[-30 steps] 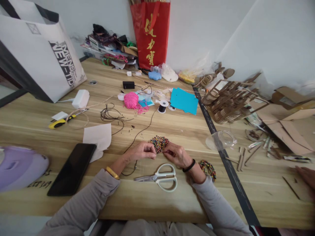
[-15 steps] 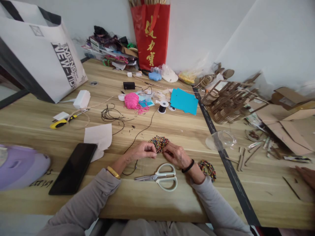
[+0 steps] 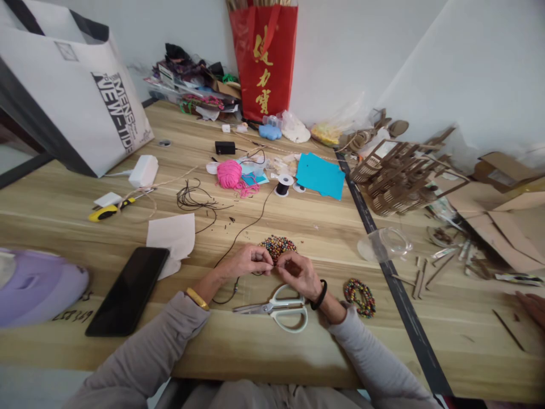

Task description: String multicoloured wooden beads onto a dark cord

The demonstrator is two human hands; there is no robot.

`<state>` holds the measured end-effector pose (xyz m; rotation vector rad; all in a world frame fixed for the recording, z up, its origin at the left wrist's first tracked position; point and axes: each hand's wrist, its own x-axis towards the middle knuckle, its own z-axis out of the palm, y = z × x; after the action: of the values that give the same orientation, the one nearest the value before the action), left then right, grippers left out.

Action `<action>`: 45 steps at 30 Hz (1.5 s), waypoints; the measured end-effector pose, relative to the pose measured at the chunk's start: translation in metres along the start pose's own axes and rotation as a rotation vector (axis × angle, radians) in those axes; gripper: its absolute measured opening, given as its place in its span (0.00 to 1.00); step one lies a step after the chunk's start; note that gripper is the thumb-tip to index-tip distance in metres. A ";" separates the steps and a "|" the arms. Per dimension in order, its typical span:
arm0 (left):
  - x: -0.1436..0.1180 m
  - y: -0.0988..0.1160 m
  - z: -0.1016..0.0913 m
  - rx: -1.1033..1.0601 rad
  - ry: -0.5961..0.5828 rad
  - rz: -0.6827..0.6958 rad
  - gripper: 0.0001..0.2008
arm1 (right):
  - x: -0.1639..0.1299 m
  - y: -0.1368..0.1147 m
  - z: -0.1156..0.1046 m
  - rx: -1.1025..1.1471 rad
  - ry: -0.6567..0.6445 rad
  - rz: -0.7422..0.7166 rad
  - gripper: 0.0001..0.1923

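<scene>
I see left hand [image 3: 247,262] pinching cord [image 3: 244,228] | right hand [image 3: 298,272] fingertips pinched together, contents unclear | beads [image 3: 277,247] just beyond

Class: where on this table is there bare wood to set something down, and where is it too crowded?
Bare wood lies between the phone and the scissors, and between the black cord and the plastic cup. The back edge by the red bag and the cardboard scraps on the right are crowded.

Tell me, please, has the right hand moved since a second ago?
Yes. The right hand has shifted left toward the left hand, uncovering more of the beaded bracelet; the scissors stay put.
</scene>
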<state>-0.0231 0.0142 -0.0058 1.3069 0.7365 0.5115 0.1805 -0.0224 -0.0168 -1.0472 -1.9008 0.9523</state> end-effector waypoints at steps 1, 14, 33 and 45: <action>0.000 0.000 0.000 0.005 0.000 0.001 0.13 | 0.000 0.001 0.001 0.025 -0.005 0.005 0.06; 0.003 -0.004 0.002 0.078 -0.004 0.030 0.12 | -0.001 0.010 0.003 0.208 -0.036 0.118 0.11; 0.003 -0.007 0.002 0.108 0.003 0.012 0.12 | 0.000 0.009 0.003 0.378 -0.038 0.166 0.13; 0.004 -0.008 0.001 0.122 -0.004 0.024 0.12 | 0.000 0.007 0.002 0.363 -0.039 0.153 0.12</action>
<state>-0.0205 0.0144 -0.0145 1.4311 0.7591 0.4899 0.1809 -0.0203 -0.0236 -0.9680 -1.6132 1.3546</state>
